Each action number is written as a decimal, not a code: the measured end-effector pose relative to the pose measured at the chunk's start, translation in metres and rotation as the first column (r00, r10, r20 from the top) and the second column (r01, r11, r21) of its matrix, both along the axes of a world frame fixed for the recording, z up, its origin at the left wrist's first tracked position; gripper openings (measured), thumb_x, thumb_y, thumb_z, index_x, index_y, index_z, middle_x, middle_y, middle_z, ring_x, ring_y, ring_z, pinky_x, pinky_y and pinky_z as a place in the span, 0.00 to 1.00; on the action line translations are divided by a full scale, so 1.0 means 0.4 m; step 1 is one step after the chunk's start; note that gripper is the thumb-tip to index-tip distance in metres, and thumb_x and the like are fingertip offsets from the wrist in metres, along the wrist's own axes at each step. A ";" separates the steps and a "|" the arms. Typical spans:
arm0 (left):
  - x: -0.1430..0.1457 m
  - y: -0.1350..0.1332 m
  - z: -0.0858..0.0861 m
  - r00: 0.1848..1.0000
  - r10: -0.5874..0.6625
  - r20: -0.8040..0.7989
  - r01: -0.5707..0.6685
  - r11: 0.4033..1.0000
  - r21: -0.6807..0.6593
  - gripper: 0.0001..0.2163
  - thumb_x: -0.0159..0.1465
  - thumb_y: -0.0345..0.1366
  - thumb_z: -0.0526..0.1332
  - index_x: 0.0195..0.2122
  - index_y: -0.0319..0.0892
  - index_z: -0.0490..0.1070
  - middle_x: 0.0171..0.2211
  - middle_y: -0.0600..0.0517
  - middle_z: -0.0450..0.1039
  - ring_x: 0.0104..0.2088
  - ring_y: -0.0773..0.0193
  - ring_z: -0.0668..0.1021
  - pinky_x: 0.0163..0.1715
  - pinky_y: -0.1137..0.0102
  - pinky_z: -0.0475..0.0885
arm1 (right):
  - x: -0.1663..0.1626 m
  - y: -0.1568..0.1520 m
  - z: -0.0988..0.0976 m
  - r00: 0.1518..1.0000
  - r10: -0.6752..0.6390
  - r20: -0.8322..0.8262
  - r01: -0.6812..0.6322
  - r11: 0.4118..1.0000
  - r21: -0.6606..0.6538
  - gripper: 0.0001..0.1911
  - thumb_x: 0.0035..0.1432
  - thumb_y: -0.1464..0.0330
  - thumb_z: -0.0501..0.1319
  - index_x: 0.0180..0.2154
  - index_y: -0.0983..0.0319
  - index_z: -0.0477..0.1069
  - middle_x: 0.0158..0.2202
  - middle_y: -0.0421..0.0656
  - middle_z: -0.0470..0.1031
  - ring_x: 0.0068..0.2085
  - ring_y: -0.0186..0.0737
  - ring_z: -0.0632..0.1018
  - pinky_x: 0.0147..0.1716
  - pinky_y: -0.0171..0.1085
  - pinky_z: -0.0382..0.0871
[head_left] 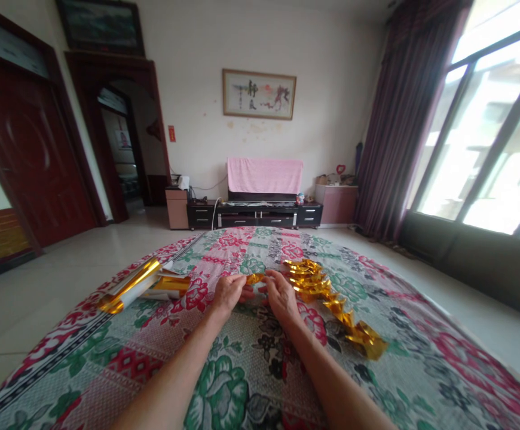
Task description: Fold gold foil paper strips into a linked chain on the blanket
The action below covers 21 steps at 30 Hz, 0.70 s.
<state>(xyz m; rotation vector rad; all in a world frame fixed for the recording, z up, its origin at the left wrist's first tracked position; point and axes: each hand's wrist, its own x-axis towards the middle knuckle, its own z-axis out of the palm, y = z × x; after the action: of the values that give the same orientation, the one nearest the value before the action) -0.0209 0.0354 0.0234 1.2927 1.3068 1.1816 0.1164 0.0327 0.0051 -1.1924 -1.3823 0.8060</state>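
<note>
My left hand (231, 292) and my right hand (282, 295) meet over a floral cloth (224, 370), fingers pinched together on one small piece of gold foil paper (255, 278). A row of folded gold foil pieces (327, 295) lies just right of my right hand and runs toward the near right. A stack of flat gold foil sheets (143, 285) lies to the left of my left hand.
The cloth-covered surface fills the foreground. Beyond it is tiled floor (40, 280), a dark TV cabinet (255, 214) with a pink cloth over the screen, a dark wooden door (31, 155) at left, and curtains by a large window (488, 137) at right.
</note>
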 end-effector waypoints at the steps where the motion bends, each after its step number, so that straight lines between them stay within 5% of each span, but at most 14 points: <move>1: -0.001 0.002 -0.001 1.000 0.015 -0.009 -0.015 1.000 -0.005 0.14 0.59 0.37 0.52 0.41 0.39 0.73 0.24 0.50 0.77 0.23 0.65 0.78 0.19 0.75 0.68 | -0.001 -0.003 0.000 0.999 -0.040 0.034 0.037 0.997 0.074 0.18 0.55 0.62 0.49 0.45 0.63 0.66 0.34 0.45 0.75 0.30 0.39 0.77 0.25 0.34 0.72; 6: -0.010 0.009 -0.004 0.995 0.053 -0.084 -0.055 0.998 -0.026 0.13 0.57 0.40 0.52 0.32 0.38 0.74 0.20 0.50 0.75 0.19 0.65 0.76 0.15 0.76 0.64 | 0.000 -0.025 0.006 0.921 -0.236 0.310 0.054 0.865 0.498 0.15 0.50 0.74 0.51 0.40 0.61 0.69 0.48 0.47 0.67 0.48 0.41 0.70 0.47 0.40 0.66; 12: -0.015 0.012 -0.005 0.991 0.025 -0.130 -0.030 0.999 -0.033 0.13 0.56 0.39 0.53 0.30 0.39 0.74 0.19 0.51 0.74 0.17 0.66 0.75 0.14 0.76 0.64 | -0.002 -0.039 0.008 0.821 -0.289 0.492 -0.024 0.844 0.536 0.13 0.52 0.75 0.52 0.36 0.60 0.72 0.52 0.46 0.63 0.52 0.44 0.65 0.51 0.43 0.61; 21: -0.011 0.020 -0.006 0.993 0.051 -0.110 -0.056 0.997 -0.044 0.19 0.57 0.45 0.51 0.39 0.37 0.72 0.16 0.52 0.72 0.15 0.66 0.74 0.13 0.77 0.63 | -0.003 -0.027 -0.001 0.832 -0.308 0.462 0.017 0.846 0.533 0.10 0.53 0.75 0.52 0.34 0.61 0.71 0.48 0.47 0.66 0.48 0.43 0.67 0.48 0.43 0.63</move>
<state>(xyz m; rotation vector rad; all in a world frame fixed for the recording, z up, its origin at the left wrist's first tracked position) -0.0255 0.0436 0.0210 1.3102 1.4477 1.1237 0.1153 0.0219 0.0048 -1.1229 -1.7661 -0.0662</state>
